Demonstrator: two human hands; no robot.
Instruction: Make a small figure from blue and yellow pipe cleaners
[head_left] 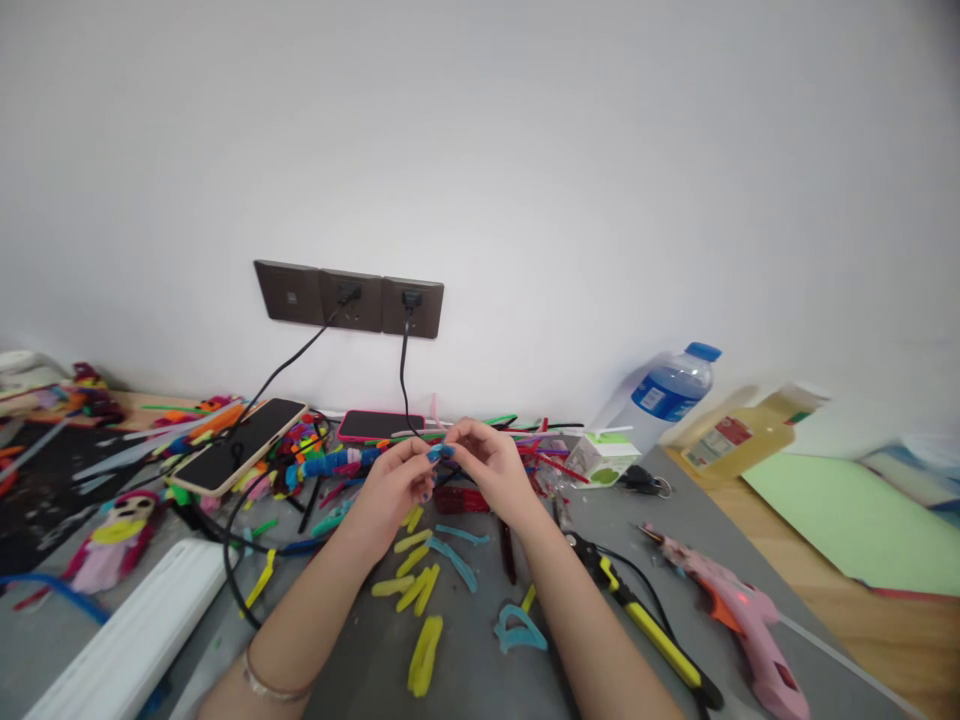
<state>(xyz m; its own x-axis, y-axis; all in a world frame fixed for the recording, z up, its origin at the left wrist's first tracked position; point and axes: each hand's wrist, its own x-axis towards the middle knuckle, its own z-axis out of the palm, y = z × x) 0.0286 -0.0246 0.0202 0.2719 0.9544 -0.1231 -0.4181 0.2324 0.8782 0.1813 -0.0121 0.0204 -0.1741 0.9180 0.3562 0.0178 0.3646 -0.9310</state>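
Observation:
My left hand [394,492] and my right hand [491,468] meet above the middle of the grey table. Both pinch a small blue piece [441,453] between their fingertips; its exact shape is too small to tell. Below them lie several short yellow fuzzy pieces [425,655] and light blue ones, one bent into a loop [519,630]. A blue wrapped stick [322,466] lies left of my left hand. A pink glue gun [739,610] rests at the right, beside yellow and black pliers [652,630].
A white power strip [139,635] and a phone [240,447] lie at the left, with black cables running to wall sockets [350,300]. At the back stand a water bottle [670,392] and a small carton [602,458]. A yellow bottle [750,435] leans at the right.

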